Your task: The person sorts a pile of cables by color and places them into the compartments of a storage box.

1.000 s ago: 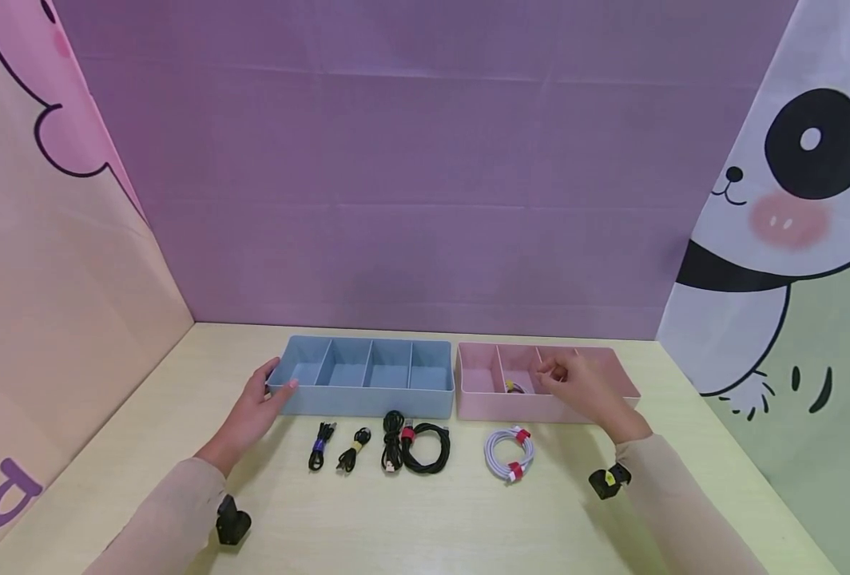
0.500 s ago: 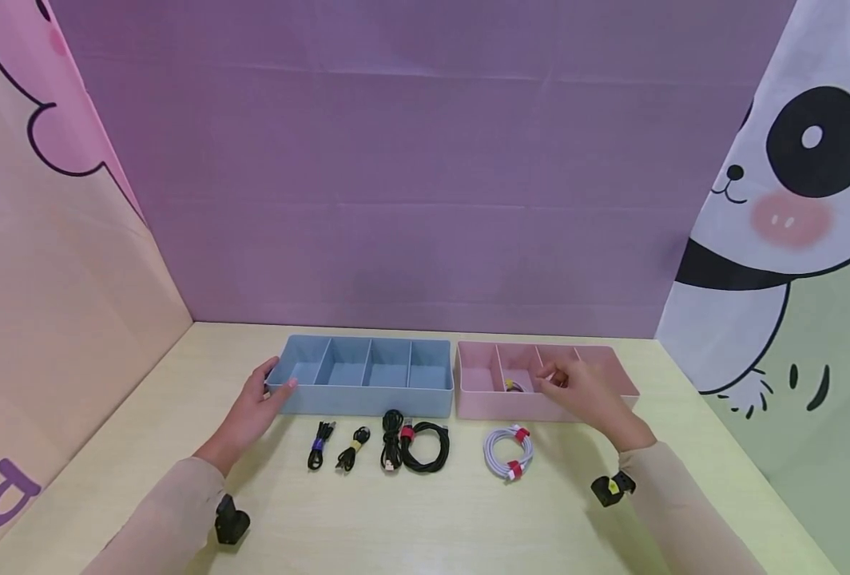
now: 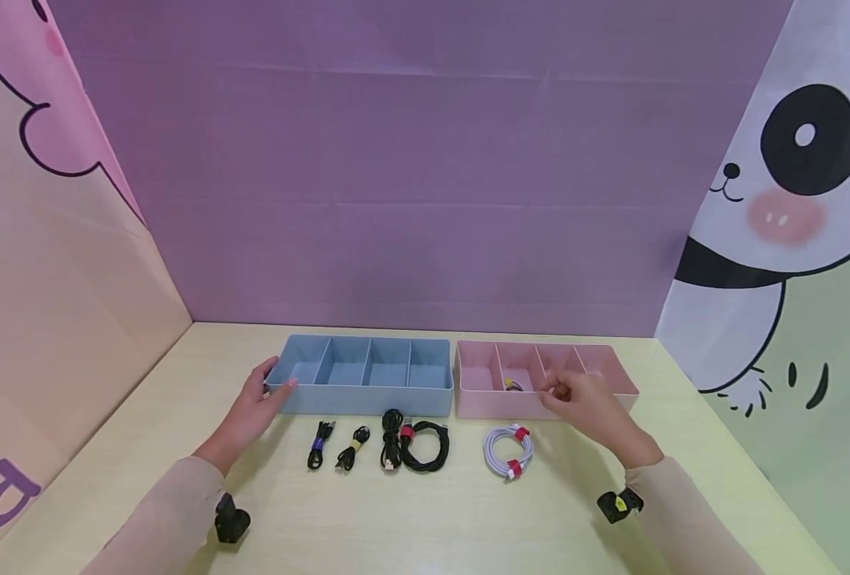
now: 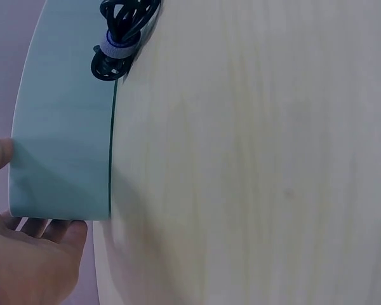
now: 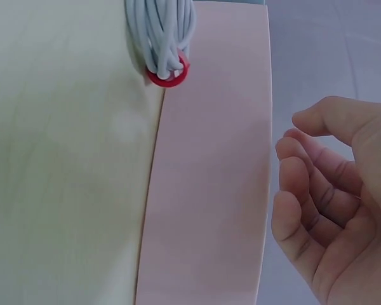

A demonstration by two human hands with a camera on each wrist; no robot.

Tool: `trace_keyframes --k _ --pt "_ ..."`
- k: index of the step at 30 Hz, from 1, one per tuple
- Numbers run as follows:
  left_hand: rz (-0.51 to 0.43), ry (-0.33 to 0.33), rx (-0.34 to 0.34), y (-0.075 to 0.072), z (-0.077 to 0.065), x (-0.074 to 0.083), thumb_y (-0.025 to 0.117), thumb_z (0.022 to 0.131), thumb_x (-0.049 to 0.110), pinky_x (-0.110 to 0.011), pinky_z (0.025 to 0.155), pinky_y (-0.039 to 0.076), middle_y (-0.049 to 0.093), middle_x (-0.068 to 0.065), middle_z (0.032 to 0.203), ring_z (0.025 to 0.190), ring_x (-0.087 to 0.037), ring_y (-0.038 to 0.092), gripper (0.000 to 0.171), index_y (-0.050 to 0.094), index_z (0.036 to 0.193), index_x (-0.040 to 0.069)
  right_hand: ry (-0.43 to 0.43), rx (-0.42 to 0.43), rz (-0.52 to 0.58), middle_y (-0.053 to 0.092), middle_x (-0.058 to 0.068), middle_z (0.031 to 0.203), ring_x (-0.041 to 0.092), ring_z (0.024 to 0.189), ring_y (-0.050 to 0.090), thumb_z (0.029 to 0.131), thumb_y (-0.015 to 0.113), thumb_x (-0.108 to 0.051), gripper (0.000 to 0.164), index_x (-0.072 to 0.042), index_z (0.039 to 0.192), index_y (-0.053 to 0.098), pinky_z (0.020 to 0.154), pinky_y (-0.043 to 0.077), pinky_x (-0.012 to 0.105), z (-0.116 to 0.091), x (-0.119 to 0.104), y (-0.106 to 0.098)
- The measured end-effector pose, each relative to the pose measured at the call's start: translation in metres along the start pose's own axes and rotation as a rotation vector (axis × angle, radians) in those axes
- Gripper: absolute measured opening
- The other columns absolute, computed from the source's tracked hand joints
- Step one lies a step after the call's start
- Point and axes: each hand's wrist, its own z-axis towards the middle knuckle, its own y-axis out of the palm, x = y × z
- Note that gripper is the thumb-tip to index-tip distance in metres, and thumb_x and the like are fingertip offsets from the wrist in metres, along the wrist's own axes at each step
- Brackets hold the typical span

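My left hand [image 3: 258, 393] holds the left end of a blue four-compartment organizer box [image 3: 367, 401]. The thumb lies at its front rim and the fingers [image 4: 54, 230] are against the end wall. My right hand [image 3: 585, 403] is over the front rim of a pink four-compartment box [image 3: 500, 404], its fingers loosely bent with nothing between them, as the right wrist view shows. A small coil with a yellow tie [image 3: 514, 386] lies in the pink box's second compartment from the left. In front of that box lies a white coiled cable [image 3: 509, 452] with red ties.
Before the blue box lie a black cable with a purple tie [image 3: 320, 445], one with a yellow tie [image 3: 353, 449], a longer black bundle [image 3: 391, 441] and a round black coil [image 3: 425, 447] with a red tie. A purple backdrop [image 3: 425, 200] rises behind the table.
My right hand has drawn back slightly toward the front of the pink box, fingers still bent. My left hand has stayed on the blue box.
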Motion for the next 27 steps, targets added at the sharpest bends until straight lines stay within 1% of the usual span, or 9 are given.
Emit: trace_keyframes --k 5,8,11,16,20,23,27 --pt "-0.02 0.014 0.003 0.0 0.0 0.001 0.045 0.108 0.035 -0.065 0.112 0.025 0.003 -0.032 0.16 0.143 -0.052 0.016 0.08 -0.005 0.158 -0.002 0.014 -0.033 -0.007 0.061 -0.006 0.075 0.013 0.068 0.053 0.092 0.072 -0.012 0.006 -0.007 0.093 0.07 0.058 0.048 0.024 -0.005 0.004 0.005" --pt "-0.022 0.016 0.007 0.0 0.001 0.0 0.045 0.108 0.035 -0.065 0.113 0.025 0.003 -0.032 0.16 0.144 -0.052 0.015 0.079 -0.005 0.158 -0.002 0.024 -0.05 -0.018 0.06 -0.007 0.074 0.013 0.068 0.053 0.091 0.073 -0.013 0.006 -0.008 0.092 0.071 0.059 0.048 0.024 -0.008 0.005 0.009" --pt "-0.017 0.012 0.008 0.0 0.001 -0.001 0.046 0.108 0.037 -0.064 0.113 0.023 0.003 -0.031 0.161 0.144 -0.052 0.014 0.081 -0.004 0.158 -0.002 0.011 -0.047 -0.026 0.059 -0.008 0.075 0.012 0.069 0.052 0.091 0.073 -0.012 0.004 -0.009 0.093 0.072 0.059 0.048 0.023 -0.011 0.005 0.012" --pt "-0.011 0.015 0.008 -0.001 0.002 -0.003 0.046 0.108 0.035 -0.065 0.112 0.025 0.005 -0.032 0.161 0.143 -0.052 0.017 0.079 -0.002 0.158 -0.002 -0.036 -0.041 -0.021 0.058 -0.01 0.072 0.006 0.066 0.05 0.089 0.074 -0.012 0.004 -0.009 0.09 0.073 0.056 0.045 0.022 -0.015 0.006 0.017" --pt "-0.01 0.015 0.005 -0.001 0.002 -0.003 0.047 0.108 0.034 -0.065 0.111 0.027 0.005 -0.032 0.161 0.142 -0.051 0.018 0.079 -0.002 0.158 -0.002 -0.05 -0.057 -0.008 0.058 -0.011 0.071 0.004 0.065 0.05 0.088 0.075 -0.012 0.005 -0.008 0.089 0.073 0.056 0.046 0.022 -0.017 0.007 0.02" --pt "-0.005 0.014 0.002 -0.001 0.003 -0.002 0.046 0.108 0.036 -0.065 0.111 0.027 0.004 -0.032 0.161 0.143 -0.052 0.018 0.08 -0.002 0.158 -0.002 -0.064 -0.07 0.007 0.058 -0.011 0.072 0.004 0.065 0.051 0.087 0.076 -0.011 0.004 -0.008 0.089 0.073 0.056 0.047 0.023 -0.017 0.009 0.023" --pt "-0.006 0.012 0.003 0.0 0.003 -0.002 0.046 0.108 0.038 -0.064 0.112 0.026 0.004 -0.032 0.161 0.143 -0.052 0.017 0.08 -0.002 0.158 -0.002 -0.073 -0.105 0.036 0.058 -0.008 0.074 0.004 0.064 0.051 0.087 0.077 -0.009 0.008 -0.007 0.09 0.069 0.054 0.047 0.023 -0.018 0.012 0.027"
